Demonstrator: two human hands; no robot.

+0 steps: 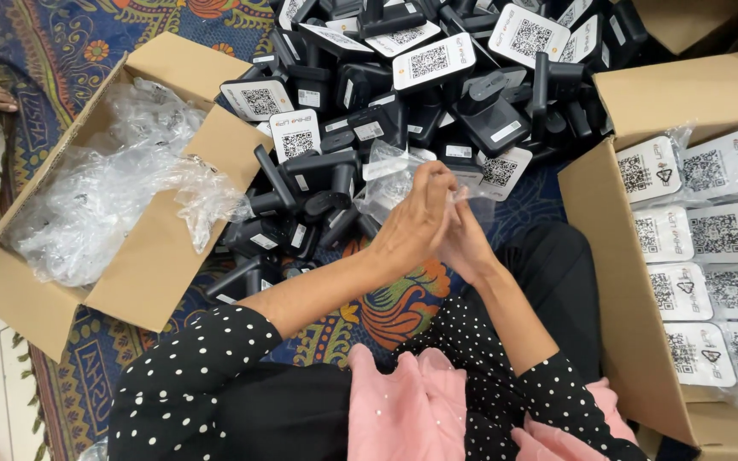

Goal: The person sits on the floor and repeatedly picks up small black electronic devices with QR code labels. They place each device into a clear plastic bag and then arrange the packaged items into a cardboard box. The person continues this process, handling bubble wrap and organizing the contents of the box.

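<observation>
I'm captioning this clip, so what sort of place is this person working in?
Probably a home floor used as a small packing spot, not a factory. A patterned rug lies over floor tiles, black stands are heaped on it, and cardboard boxes hold clear bags and wrapped stands.

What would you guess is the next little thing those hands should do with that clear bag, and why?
Probably pull the clear plastic bag open at its mouth. Both the left hand and right hand pinch it together, it looks empty, and bare black stands lie piled just beyond.
</observation>
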